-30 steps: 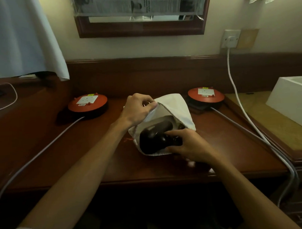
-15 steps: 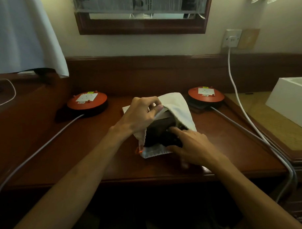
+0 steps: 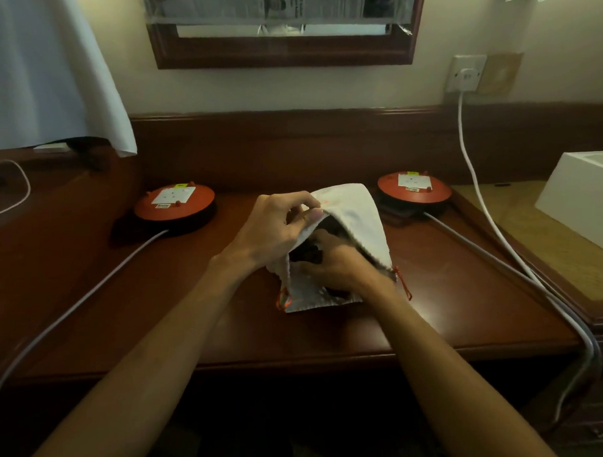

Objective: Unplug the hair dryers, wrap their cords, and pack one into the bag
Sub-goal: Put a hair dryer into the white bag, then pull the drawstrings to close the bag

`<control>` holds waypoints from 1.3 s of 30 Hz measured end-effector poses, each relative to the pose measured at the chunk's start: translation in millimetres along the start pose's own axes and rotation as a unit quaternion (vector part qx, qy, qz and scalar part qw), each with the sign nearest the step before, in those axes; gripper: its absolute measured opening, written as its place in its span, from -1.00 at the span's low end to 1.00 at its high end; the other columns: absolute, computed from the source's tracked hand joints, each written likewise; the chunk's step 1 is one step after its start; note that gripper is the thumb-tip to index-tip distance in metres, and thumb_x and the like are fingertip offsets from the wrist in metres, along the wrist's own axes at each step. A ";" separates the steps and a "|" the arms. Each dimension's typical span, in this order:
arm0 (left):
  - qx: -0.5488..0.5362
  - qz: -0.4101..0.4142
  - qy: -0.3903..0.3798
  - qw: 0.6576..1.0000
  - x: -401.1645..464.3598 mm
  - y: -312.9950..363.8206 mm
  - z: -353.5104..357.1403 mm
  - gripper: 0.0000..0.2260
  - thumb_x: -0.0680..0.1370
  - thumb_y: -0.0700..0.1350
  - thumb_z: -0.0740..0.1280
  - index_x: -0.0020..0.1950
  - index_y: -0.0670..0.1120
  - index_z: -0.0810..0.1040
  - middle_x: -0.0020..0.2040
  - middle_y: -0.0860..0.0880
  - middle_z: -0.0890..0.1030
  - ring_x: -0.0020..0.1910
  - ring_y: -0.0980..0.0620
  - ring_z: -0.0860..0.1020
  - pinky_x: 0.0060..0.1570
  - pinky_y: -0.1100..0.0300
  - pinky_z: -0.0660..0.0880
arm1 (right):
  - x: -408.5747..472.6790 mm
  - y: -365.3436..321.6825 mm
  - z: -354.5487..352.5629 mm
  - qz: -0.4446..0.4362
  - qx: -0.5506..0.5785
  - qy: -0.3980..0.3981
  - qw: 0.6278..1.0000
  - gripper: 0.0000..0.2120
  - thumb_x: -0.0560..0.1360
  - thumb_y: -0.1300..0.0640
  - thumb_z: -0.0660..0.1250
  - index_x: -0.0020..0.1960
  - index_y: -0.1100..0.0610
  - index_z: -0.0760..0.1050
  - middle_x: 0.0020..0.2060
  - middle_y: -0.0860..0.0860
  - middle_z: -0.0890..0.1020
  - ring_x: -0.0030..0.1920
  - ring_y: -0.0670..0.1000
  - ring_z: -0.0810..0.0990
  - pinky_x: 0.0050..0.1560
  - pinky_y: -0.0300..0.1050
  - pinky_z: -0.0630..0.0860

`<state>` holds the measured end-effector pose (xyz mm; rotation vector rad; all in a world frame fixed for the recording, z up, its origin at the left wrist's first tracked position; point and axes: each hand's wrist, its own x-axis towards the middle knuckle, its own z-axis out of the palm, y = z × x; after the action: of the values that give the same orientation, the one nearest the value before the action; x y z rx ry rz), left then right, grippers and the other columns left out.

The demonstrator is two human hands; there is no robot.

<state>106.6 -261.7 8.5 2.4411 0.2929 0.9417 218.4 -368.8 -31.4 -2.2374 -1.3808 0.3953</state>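
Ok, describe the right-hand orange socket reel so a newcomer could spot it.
On the dark wooden desk, look right of the white cloth bag, near the back panel. The right reel is a flat orange disc; unlike the left reel, it sits below the wall socket.

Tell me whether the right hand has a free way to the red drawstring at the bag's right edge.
Probably yes: the right hand is inside the bag, but the red drawstring hangs uncovered beside its wrist.

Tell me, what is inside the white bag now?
The right hand reaches into the bag, whose mouth the left hand holds open. A dark thing, probably the dryer, shows beside the fingers. Cloth and hand cover the rest.
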 end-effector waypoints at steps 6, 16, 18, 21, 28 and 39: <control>-0.028 -0.054 0.018 0.998 -2.8 -15.1 3.5 -0.83 0.60 0.06 0.38 0.05 -0.01 0.67 -0.20 0.05 0.62 -0.28 0.19 0.57 -0.37 0.35 0.42 | -46.5 62.6 8.9 0.001 0.001 -0.015 1.000 -0.39 0.53 -0.06 0.43 0.50 0.04 0.32 0.36 0.07 0.55 0.29 0.11 0.55 0.27 0.08 0.54; -0.077 0.002 -0.002 0.997 3.9 16.8 22.8 -0.95 0.59 -0.05 0.41 0.00 0.01 0.65 -0.25 0.11 0.60 -0.24 0.14 0.60 -0.30 0.36 0.46 | -21.5 37.1 38.5 -0.134 -0.217 0.171 0.952 -0.58 0.63 -0.19 0.20 0.35 0.04 0.45 -0.17 0.10 0.70 -0.26 0.20 0.67 -0.27 0.03 0.62; -0.064 0.002 -0.003 0.998 3.9 13.9 26.0 -0.96 0.59 -0.05 0.42 0.00 0.01 0.65 -0.23 0.10 0.61 -0.23 0.11 0.60 -0.27 0.31 0.49 | -14.4 32.8 44.7 -0.139 -0.215 0.140 0.956 -0.55 0.61 -0.23 0.19 0.37 0.02 0.43 -0.16 0.09 0.66 -0.25 0.17 0.64 -0.24 0.04 0.62; 0.002 -0.017 -0.025 1.000 -1.9 2.5 26.0 -0.92 0.60 0.06 0.39 -0.01 0.09 0.60 -0.13 0.09 0.62 -0.13 0.13 0.58 -0.16 0.20 0.51 | -13.6 46.0 46.7 -0.124 -0.159 0.087 0.976 -0.43 0.57 -0.24 0.26 0.49 -0.04 0.26 -0.05 0.04 0.65 -0.14 0.13 0.64 -0.19 0.04 0.63; 0.234 -0.067 -0.134 0.961 -51.5 -33.4 51.7 -0.53 0.39 0.17 0.50 0.26 0.14 0.53 0.35 0.01 0.38 0.35 0.01 0.32 0.26 -0.07 0.46 | -49.6 100.1 53.6 -0.107 -0.076 0.132 0.983 -0.64 0.58 -0.07 0.34 0.22 0.18 0.55 0.17 0.09 0.53 0.20 0.12 0.48 0.18 0.03 0.48; 0.194 -0.101 0.051 0.974 -85.5 -62.1 57.2 -0.38 0.33 -0.14 0.59 0.36 -0.03 0.49 0.41 -0.12 0.36 0.42 -0.14 0.26 0.36 -0.13 0.43 | -61.8 103.9 53.1 -0.168 -0.032 0.249 0.953 -0.87 0.55 0.20 0.42 0.04 0.24 0.66 0.03 0.08 0.65 0.06 0.07 0.58 0.05 0.00 0.59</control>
<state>81.1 -261.9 -109.0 2.6445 0.8145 0.9964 243.7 -450.2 -132.3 -1.9107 -1.4566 -0.3162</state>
